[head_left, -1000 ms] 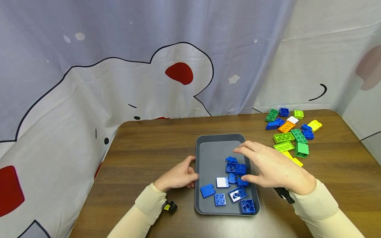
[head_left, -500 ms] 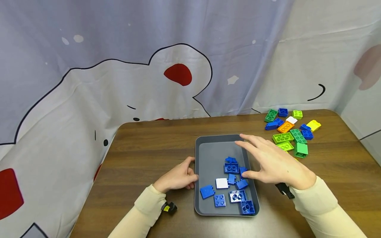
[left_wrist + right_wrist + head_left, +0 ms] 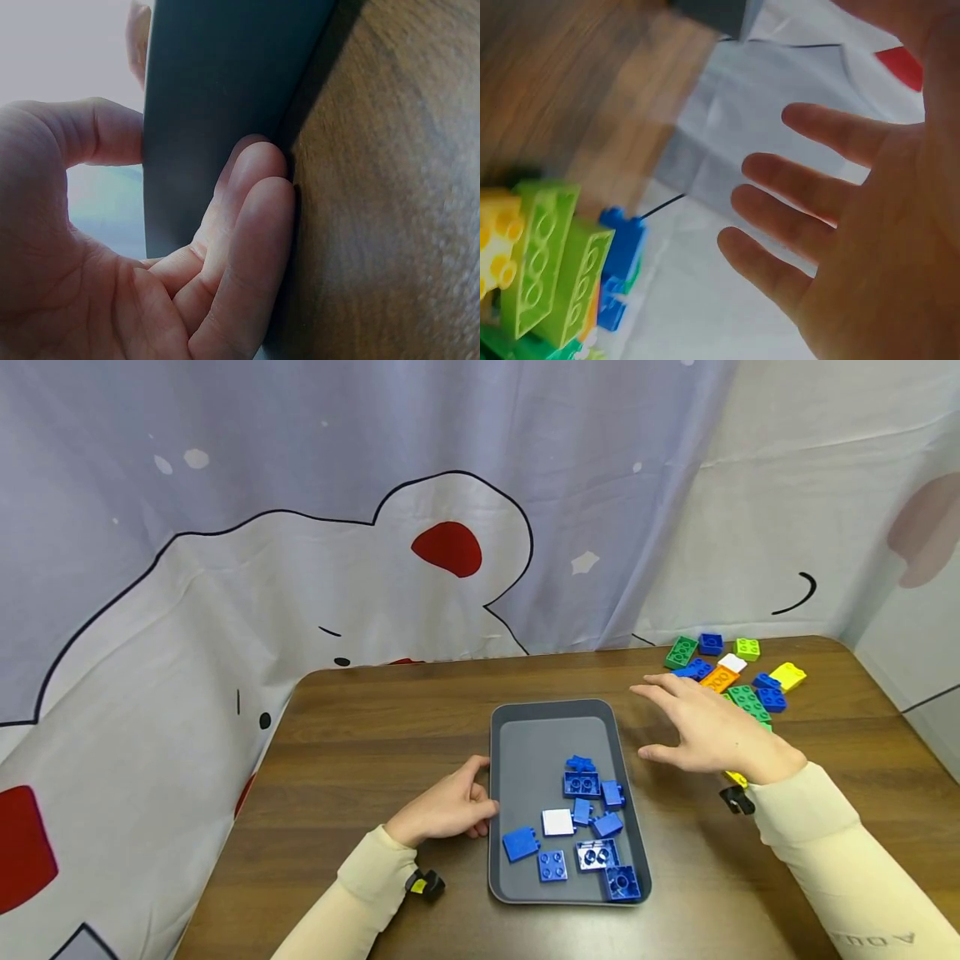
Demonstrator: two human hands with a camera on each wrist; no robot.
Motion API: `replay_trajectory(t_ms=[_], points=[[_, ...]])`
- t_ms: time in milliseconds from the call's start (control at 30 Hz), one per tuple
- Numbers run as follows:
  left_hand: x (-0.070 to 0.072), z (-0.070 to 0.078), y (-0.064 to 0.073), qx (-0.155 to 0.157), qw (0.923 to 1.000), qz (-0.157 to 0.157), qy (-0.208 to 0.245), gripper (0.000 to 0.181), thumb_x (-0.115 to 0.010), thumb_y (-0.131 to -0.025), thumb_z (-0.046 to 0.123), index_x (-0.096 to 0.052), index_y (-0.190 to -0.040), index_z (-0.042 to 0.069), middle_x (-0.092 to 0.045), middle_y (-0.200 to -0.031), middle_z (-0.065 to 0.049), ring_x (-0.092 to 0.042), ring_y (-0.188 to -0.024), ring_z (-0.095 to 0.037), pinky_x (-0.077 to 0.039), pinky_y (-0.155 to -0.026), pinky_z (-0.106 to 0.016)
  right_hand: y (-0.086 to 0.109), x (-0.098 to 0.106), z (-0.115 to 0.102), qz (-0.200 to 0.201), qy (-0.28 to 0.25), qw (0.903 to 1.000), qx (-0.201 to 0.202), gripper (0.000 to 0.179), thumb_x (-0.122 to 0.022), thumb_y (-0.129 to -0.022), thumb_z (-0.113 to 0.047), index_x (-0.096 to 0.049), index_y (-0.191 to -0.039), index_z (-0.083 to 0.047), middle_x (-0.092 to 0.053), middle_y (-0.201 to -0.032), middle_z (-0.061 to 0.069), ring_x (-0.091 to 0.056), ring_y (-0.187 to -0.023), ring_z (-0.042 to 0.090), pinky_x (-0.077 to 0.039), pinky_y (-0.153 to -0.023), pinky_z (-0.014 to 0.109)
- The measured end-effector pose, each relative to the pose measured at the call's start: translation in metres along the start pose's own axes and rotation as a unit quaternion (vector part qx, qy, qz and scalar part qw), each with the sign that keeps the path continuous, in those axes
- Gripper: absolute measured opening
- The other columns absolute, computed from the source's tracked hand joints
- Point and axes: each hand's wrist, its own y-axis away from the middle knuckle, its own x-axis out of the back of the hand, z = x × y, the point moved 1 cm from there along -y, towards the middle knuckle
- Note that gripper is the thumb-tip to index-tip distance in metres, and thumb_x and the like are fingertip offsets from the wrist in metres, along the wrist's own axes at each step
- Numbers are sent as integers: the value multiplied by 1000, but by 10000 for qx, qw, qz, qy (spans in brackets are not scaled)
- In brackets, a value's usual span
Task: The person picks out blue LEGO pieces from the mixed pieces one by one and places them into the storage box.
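Observation:
My left hand (image 3: 450, 803) holds the left side of a grey tray (image 3: 517, 714). In the left wrist view the thumb meets the rim, while several curled fingers (image 3: 259, 232) lie against the outer wall. Blue bricks fill the tray's right and near parts, among them a flat star-like piece (image 3: 581, 763), an upturned brick (image 3: 581, 784) and a four-stud brick (image 3: 552, 866). One piece (image 3: 557, 822) looks white. My right hand (image 3: 708, 731) hovers between tray and brick pile, fingers spread and nothing held.
At the table's back right lies a loose pile of bricks, with green (image 3: 681, 652), blue (image 3: 771, 699), orange (image 3: 720, 678), yellow (image 3: 787, 676) and lime (image 3: 544, 255) ones, partly hidden by the right hand. A printed curtain (image 3: 300, 585) hangs behind the wooden table (image 3: 390, 718).
My right hand let go of a blue brick at the tray's right side, then moved out to the right toward the pile. The left hand stayed at the tray.

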Motion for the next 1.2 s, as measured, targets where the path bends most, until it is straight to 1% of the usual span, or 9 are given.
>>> replay_trajectory(t_ms=[133,333,500,600,700,833,1000,1100,1200], points=[[0,-1,0,-11,10000,9,-11,76,-63,-93,18,-26,-158,1,-70,-74,-5,-70,-64,-17,-61,-62,-32,-6,0,18,-36,118,9998,-175,79,-81,-86,-40,-50,-148,-1,-53,-146,25,-56,-129,47,-47,-107,64],[-1,-1,1,-39,10000,23,22,75,-62,-92,17,-27,-157,1,-70,-74,-4,-70,-63,-17,-61,-62,-32,-17,0,42,-147,443,9968,-654,74,-77,-90,-36,-51,-146,4,-54,-142,30,-54,-128,51,-46,-106,66],[-1,0,1,-44,10000,39,11,75,-63,-93,17,-27,-157,1,-69,-74,-4,-70,-63,-17,-61,-63,-33,-25,-1,58,-267,504,9930,-1031,70,-74,-92,-31,-50,-146,6,-53,-138,34,-54,-123,56,-46,-103,69],[0,1,1,-44,10000,45,-5,76,-63,-93,18,-26,-157,1,-69,-75,-4,-70,-63,-17,-61,-63,-33,-29,-2,66,-284,513,9912,-1191,66,-72,-92,-27,-50,-144,7,-54,-134,36,-55,-119,57,-47,-99,70],[0,1,1,-43,10000,45,-9,76,-63,-93,18,-26,-157,1,-69,-75,-4,-70,-64,-17,-62,-63,-33,-32,-5,72,-321,509,9899,-1281,61,-71,-92,-23,-53,-143,6,-55,-131,36,-57,-116,56,-48,-97,69],[0,1,1,-39,10000,39,-37,76,-63,-93,18,-26,-157,1,-69,-74,-3,-70,-64,-17,-62,-63,-33,-34,-9,79,-413,540,9884,-1359,55,-69,-92,-17,-56,-140,5,-57,-125,34,-60,-109,53,-51,-89,68],[0,0,1,-35,10000,44,-75,75,-64,-93,19,-28,-156,2,-69,-73,-2,-70,-64,-18,-61,-63,-33,-37,-15,82,-376,583,9869,-1456,46,-69,-90,-10,-62,-134,4,-58,-123,32,-61,-107,50,-53,-86,68],[1,0,1,-28,10000,41,-67,75,-64,-93,19,-28,-156,2,-69,-73,-2,-70,-64,-18,-61,-63,-33,-39,-16,81,-322,620,9874,-1419,41,-70,-90,-9,-65,-130,3,-59,-121,31,-62,-105,49,-54,-85,67],[1,0,0,-35,9999,46,-85,75,-64,-93,19,-28,-156,2,-69,-74,-2,-70,-64,-18,-61,-63,-33,-39,-17,77,-230,660,9893,-1283,37,-70,-89,-8,-68,-125,3,-60,-117,31,-64,-102,48,-56,-84,65]])
